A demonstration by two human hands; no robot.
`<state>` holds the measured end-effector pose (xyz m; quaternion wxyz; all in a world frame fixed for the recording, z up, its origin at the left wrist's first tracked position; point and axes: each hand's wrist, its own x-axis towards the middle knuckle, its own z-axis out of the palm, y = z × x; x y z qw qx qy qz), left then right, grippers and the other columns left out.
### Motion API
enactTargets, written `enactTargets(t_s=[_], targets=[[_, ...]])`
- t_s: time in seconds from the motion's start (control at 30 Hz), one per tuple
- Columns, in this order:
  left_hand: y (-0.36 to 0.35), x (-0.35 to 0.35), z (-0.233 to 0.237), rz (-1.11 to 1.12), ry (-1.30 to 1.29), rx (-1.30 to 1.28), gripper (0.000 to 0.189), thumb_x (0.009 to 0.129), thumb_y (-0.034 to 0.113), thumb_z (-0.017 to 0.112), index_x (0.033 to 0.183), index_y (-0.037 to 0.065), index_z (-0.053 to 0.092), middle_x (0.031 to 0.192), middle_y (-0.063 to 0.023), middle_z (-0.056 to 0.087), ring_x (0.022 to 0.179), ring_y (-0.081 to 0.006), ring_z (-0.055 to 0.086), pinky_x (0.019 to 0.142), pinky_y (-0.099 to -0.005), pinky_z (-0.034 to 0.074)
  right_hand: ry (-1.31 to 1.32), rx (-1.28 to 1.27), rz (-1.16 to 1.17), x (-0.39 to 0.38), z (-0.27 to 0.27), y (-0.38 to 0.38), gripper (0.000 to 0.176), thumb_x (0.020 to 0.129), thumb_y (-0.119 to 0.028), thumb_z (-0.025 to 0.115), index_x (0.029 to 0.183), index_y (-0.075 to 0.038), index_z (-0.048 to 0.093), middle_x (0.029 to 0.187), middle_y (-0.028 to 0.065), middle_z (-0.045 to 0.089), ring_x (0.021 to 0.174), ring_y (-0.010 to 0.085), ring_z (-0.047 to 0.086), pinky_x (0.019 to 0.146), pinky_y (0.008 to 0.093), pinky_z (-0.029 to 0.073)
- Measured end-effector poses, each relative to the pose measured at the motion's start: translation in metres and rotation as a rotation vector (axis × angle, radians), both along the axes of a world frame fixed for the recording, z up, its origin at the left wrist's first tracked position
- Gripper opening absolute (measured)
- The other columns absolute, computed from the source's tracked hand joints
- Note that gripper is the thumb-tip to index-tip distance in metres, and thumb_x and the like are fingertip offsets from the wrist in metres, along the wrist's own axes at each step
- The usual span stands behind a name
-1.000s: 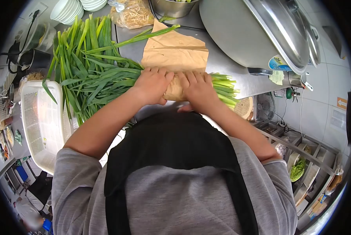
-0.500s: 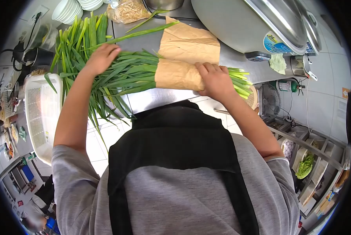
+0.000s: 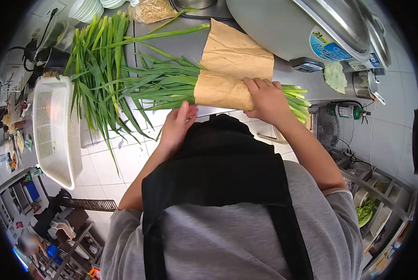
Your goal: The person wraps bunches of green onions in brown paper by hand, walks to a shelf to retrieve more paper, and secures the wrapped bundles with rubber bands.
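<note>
A bundle of green onions (image 3: 169, 84) lies across the steel counter, rolled in brown paper (image 3: 223, 88). Its leafy tops fan out to the left and its pale cut ends stick out on the right. My right hand (image 3: 267, 100) is wrapped round the right end of the roll. Just below the roll's left edge is my left hand (image 3: 178, 122), thumb raised and fingers apart, near the leaves and holding nothing. A loose flap of the paper spreads behind the roll. To the left, a pile of loose green onions (image 3: 104, 60) hangs over the counter's front edge.
At left is a white plastic basket (image 3: 55, 130). White bowls (image 3: 85, 10) and a bag of pale shreds (image 3: 152, 10) sit at the back. A large lidded metal vessel (image 3: 269, 28) fills the back right, with a leaf piece (image 3: 335, 77) nearby. A person (image 3: 31, 245) is at lower left.
My left hand has come off the leaves, moving right and toward me to below the paper's edge. The wrapped bundle has shifted slightly right, away from the loose pile, with my right hand still on it.
</note>
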<state>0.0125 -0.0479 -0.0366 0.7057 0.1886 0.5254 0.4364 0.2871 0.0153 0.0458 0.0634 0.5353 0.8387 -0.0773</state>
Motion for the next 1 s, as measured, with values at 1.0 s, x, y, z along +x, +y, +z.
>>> enactTargets(t_s=[1.0], targets=[[-0.042, 0.012, 0.007, 0.721, -0.198, 0.348, 0.071, 0.1, 0.057, 0.048, 0.149, 0.006, 0.036, 0.146, -0.0128, 0.048, 0.132, -0.0302, 0.048, 0.11, -0.0464, 0.041, 0.097, 0.075, 0.528, 0.009, -0.008, -0.02, 0.09, 0.056, -0.034, 0.092, 0.135, -0.015, 0.053, 0.117, 0.0034, 0.061, 0.112, 0.0223, 0.058, 0.099, 0.0399, 0.04]])
